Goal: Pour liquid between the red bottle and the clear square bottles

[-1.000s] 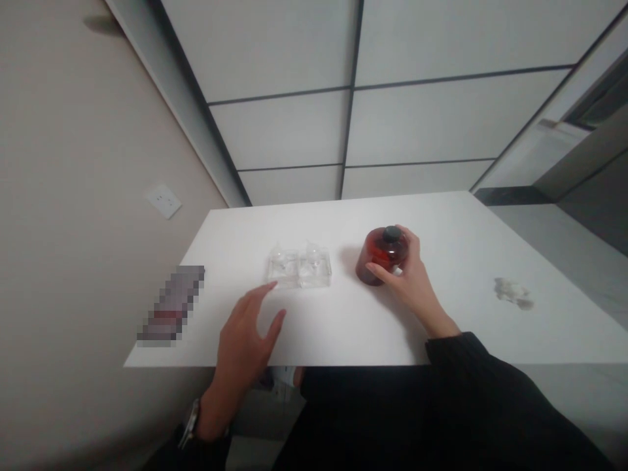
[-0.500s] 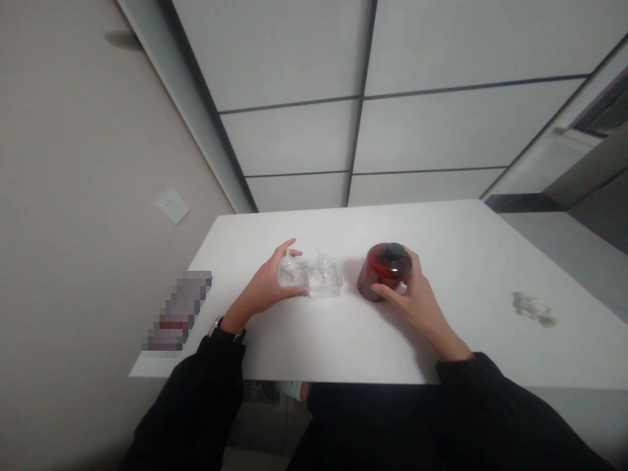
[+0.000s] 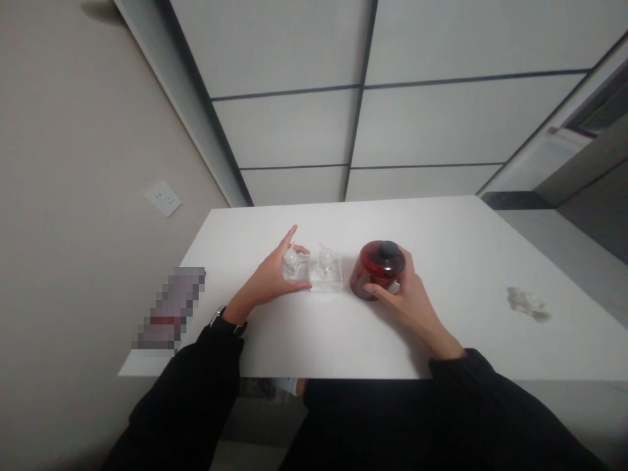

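My left hand grips the left clear pump bottle, thumb along its near side and fingers at the far side, the index finger raised. A second clear pump bottle stands right beside it, seemingly touching; both are square and see-through with rounded tops. My right hand is wrapped round a dark red, see-through bottle with a black cap, thumb across its front. The red bottle tilts slightly in view, close to the second clear bottle with a narrow gap between; whether its base touches the table is unclear.
The white table meets a wall with a socket on the left. A blurred-out flat object lies at the table's left edge. A crumpled whitish piece lies at the right. White panels rise behind.
My right hand has brought the red bottle a little to the left, narrowing the gap to the clear bottles. My left hand keeps its hold, its index finger lifted higher. The view has shifted slightly.
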The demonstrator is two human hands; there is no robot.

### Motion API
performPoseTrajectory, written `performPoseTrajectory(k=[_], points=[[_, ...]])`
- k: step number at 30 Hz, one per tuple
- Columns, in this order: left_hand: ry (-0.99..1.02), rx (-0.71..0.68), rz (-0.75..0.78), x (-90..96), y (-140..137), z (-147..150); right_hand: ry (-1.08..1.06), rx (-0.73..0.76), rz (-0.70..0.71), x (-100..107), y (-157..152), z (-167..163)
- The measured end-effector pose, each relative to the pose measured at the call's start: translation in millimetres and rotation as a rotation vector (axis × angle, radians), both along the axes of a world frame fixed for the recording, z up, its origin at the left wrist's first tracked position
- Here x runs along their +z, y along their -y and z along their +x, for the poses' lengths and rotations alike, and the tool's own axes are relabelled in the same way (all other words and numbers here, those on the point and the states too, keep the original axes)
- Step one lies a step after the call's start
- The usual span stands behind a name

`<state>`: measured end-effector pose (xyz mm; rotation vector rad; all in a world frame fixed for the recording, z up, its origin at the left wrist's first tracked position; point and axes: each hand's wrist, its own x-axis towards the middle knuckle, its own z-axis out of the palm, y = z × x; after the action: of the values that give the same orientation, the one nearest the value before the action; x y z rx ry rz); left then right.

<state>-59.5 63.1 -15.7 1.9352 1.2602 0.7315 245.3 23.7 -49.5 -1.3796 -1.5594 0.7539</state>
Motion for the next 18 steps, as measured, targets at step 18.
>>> performPoseTrajectory(k=[18], points=[[0.155,-0.009,0.019,-29.1,-5.5,-11.9,0.075,-0.046,0.436,66.0,6.6,3.1]])
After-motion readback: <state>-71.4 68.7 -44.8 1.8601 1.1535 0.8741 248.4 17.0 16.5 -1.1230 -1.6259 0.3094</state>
